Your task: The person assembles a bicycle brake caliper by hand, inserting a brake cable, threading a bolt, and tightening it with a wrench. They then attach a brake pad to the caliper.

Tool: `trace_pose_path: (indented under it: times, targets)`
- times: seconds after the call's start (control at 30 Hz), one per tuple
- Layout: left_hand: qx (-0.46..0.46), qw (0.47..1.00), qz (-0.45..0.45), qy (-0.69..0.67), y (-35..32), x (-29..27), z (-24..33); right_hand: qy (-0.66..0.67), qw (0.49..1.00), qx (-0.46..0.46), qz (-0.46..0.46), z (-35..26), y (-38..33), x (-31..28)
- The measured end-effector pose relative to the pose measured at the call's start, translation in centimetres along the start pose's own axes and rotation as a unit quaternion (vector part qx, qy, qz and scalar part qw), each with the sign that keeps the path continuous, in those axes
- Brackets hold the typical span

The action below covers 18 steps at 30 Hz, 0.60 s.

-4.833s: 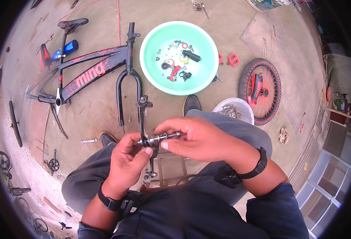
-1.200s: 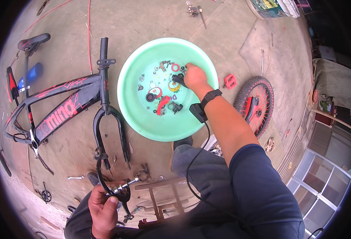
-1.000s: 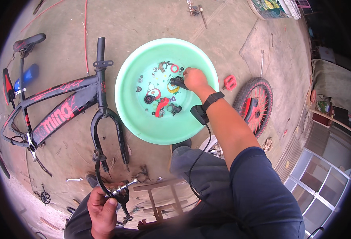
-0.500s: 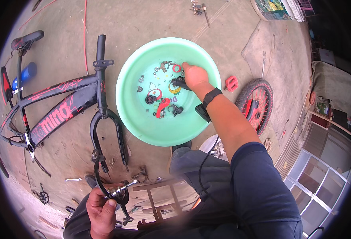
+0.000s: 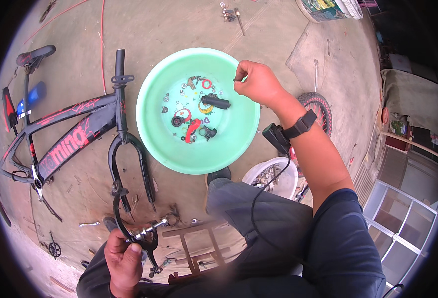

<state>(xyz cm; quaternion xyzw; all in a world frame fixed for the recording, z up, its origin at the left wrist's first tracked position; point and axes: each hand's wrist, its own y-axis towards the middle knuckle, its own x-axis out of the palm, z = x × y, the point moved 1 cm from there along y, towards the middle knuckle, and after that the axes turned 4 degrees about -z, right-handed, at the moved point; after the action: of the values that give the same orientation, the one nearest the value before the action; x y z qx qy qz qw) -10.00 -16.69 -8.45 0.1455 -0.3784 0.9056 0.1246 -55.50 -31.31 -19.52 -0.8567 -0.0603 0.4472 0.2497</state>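
Note:
At the lower left, my left hand [image 5: 123, 260] is closed around a black bicycle caliper brake [image 5: 152, 246]. A silver bolt [image 5: 151, 229] with nuts passes through the brake and points toward the right. My right hand [image 5: 259, 83] hangs over the right rim of a green plastic basin [image 5: 152, 144], thumb and fingers pinched together. A small dark bit shows at its fingertips, too small to name. Inside the basin lie a black grip-like cylinder [image 5: 216, 102], a red lever-shaped part [image 5: 192, 130], a red ring [image 5: 207, 84], a round black part [image 5: 177, 120] and several small nuts.
A black and red bicycle frame [image 5: 75, 134] with its fork lies left of the basin. To the right are a wheel [image 5: 319, 111] and a white tub [image 5: 291, 179] of metal parts. A spanner [image 5: 89, 224] and a crank [image 5: 54, 249] lie on the floor. A cable runs from my right wrist.
My right hand has lifted out of the basin and moved right, pinching a small dark bit. The black cylinder now lies uncovered. My left hand still holds the brake.

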Motion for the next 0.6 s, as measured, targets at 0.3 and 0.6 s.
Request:
trace_pose_path:
  times: [0.3, 0.6]
  targets:
    - [0.063, 0.997, -0.045, -0.01, -3.7, 1.0, -0.4, 0.252, 0.968, -0.01, -0.022, -5.3, -10.1, -6.1]
    - [0.104, 0.989, -0.088, -0.051, -6.8, 2.0, -1.0, 0.393, 0.915, -0.07, -0.055, -11.9, -20.0, -7.7]
